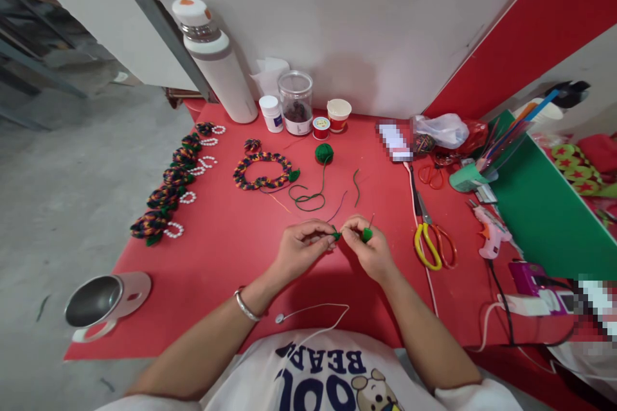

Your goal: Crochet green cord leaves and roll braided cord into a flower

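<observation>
- Right now I see the left hand [301, 249] and right hand [370, 252] meeting fingertip to fingertip over the near middle of the red table [216, 257].
- My left thumb and forefinger pinch a small green bit [336, 235]; the other fingers are curled in.
- My right hand is pinched shut on a green tuft [367, 235], and its fingertips reach across to the green bit.
- A thin pin [371, 219] sticks up just above the tuft; I cannot tell whether it is a needle.
- A bangle [245, 307] sits on the left wrist, and a white cable [313, 311] lies on the table between the forearms.
- Just beyond the hands lies loose green thread [308, 198], running up to a yarn ball [324, 153].
- Left of the ball lies a braided ring [263, 171] of mixed colours.
- Further left, a row of braids [168, 196] with bead loops runs along the table edge.
- Right of the hands lie scissors [429, 244] with yellow and orange handles, then a glue gun [489, 237].
- At the far wall stand a flask [216, 61], a white bottle [271, 113], a jar [295, 103], a red spool [321, 128] and a cup [339, 114].
- At the near left corner a steel mug [103, 302] lies tipped, mouth towards me.
</observation>
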`<state>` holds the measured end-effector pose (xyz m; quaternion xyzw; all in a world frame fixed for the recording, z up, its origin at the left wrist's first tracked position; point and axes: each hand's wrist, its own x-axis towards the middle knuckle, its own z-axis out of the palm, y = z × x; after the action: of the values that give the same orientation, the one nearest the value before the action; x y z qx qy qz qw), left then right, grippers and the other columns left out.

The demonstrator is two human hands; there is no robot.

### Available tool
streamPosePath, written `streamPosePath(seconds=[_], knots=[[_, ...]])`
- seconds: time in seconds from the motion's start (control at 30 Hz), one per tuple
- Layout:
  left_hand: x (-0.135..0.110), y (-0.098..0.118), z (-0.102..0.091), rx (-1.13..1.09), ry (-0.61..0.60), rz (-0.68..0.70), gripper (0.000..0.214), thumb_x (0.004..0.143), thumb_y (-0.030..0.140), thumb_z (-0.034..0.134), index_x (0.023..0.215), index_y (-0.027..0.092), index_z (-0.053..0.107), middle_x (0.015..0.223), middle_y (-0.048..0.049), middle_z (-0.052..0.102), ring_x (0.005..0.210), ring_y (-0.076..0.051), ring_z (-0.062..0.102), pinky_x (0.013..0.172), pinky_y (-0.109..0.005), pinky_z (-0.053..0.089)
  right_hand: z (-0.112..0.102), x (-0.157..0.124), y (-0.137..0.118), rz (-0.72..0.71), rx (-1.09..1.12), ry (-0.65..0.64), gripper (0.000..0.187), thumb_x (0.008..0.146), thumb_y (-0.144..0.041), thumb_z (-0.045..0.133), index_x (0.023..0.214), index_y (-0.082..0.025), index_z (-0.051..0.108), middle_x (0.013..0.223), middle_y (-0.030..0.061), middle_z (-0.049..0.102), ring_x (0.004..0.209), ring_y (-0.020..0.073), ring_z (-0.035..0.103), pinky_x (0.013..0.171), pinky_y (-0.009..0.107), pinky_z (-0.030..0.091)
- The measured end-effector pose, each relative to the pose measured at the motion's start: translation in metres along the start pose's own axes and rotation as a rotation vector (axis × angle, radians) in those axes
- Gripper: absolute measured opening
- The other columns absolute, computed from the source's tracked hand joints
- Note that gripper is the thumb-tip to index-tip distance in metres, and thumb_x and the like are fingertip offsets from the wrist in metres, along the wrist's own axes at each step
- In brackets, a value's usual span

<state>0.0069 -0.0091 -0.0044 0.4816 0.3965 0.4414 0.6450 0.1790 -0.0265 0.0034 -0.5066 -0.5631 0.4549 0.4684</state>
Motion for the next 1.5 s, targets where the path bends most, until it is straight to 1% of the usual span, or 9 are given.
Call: streamPosePath(seconds=[0.1,0.2,0.37,0.47,0.6,0.83,1.07,1.2,1.5], knots=[[0.0,0.001,-0.002,0.064,0.024,0.029,0.016,0.079,0.029,0.075,0.082,0.014,0.071,0.071,-0.0049,0.07,0.062,-0.016,0.069,0.064,-0.03,0.061,-0.004,0.0,0.002,0.112,0.104,-0.008,0.026,0.093,-0.049,0.06,0.092,-0.023,0.065,0.077,-0.0002,0.059,0.062,0.0134,0.052,0.061,0.027,0.044],[0.001,0.002,-0.004,0.169,0.046,0.095,0.011,0.08,0.025,0.07,0.081,0.014,0.072,0.074,-0.0057,0.071,0.063,-0.015,0.069,0.063,-0.027,0.059,-0.01,0.0,-0.003,-0.032,-0.139,0.014,0.024,0.091,-0.04,0.067,0.11,-0.025,0.069,0.092,0.0024,0.063,0.068,0.0132,0.054,0.064,0.026,0.045],[0.002,0.005,-0.003,0.362,0.07,0.239,0.007,0.079,0.019,0.067,0.077,0.016,0.073,0.074,-0.0062,0.072,0.066,-0.015,0.068,0.064,-0.024,0.055,-0.01,0.001,-0.008,-0.203,-0.312,-0.043,0.015,0.094,-0.029,0.06,0.086,-0.023,0.071,0.084,0.0036,0.061,0.079,0.0164,0.058,0.071,0.028,0.046],[0.002,0.007,-0.001,0.36,0.041,0.274,0.007,0.08,0.018,0.066,0.079,0.017,0.074,0.074,-0.0065,0.073,0.065,-0.015,0.068,0.062,-0.024,0.055,-0.005,0.002,-0.004,-0.028,-0.086,-0.038,0.023,0.092,-0.037,0.062,0.076,-0.021,0.063,0.074,0.001,0.057,0.067,0.0142,0.052,0.062,0.027,0.043],[0.001,0.008,0.001,0.376,0.063,0.351,0.006,0.079,0.019,0.069,0.076,0.018,0.074,0.075,-0.0074,0.074,0.071,-0.017,0.069,0.07,-0.028,0.057,0.0,0.003,0.0,0.354,0.365,-0.126,0.038,0.08,-0.054,0.073,0.075,-0.021,0.055,0.055,-0.0082,0.038,0.043,0.0071,0.026,0.041,0.021,0.02],[-0.001,0.004,0.0,-0.003,-0.005,-0.044,0.023,0.073,0.033,0.08,0.079,0.013,0.069,0.067,-0.0041,0.069,0.057,-0.015,0.067,0.059,-0.028,0.059,0.001,0.001,-0.001,0.449,0.625,-0.23,0.043,0.07,-0.054,0.083,0.076,-0.022,0.055,0.057,-0.0095,0.036,0.043,0.0044,0.016,0.04,0.019,0.013],[0.002,0.004,-0.004,-0.081,0.027,-0.17,0.03,0.07,0.037,0.083,0.079,0.014,0.066,0.058,-0.0026,0.068,0.051,-0.015,0.066,0.057,-0.028,0.057,-0.009,0.003,-0.002,0.204,0.15,-0.058,0.039,0.084,-0.058,0.07,0.098,-0.022,0.072,0.076,-0.0008,0.056,0.049,0.0074,0.031,0.045,0.023,0.027],[0.004,0.002,-0.002,-0.082,0.016,-0.212,0.031,0.067,0.036,0.085,0.078,0.013,0.066,0.056,-0.0016,0.067,0.05,-0.014,0.065,0.055,-0.027,0.056,-0.012,0.004,-0.01,0.055,-0.089,-0.051,0.025,0.08,-0.044,0.077,0.078,-0.021,0.071,0.078,0.0008,0.057,0.062,0.0115,0.044,0.055,0.025,0.037],[0.002,-0.003,-0.001,-0.197,-0.042,-0.263,0.037,0.065,0.039,0.088,0.083,0.012,0.07,0.059,-0.0026,0.068,0.05,-0.014,0.063,0.056,-0.03,0.057,-0.008,0.009,-0.004,0.458,0.648,-0.085,0.044,0.069,-0.054,0.084,0.077,-0.022,0.056,0.065,-0.0058,0.049,0.045,0.0042,0.016,0.038,0.019,0.012]])
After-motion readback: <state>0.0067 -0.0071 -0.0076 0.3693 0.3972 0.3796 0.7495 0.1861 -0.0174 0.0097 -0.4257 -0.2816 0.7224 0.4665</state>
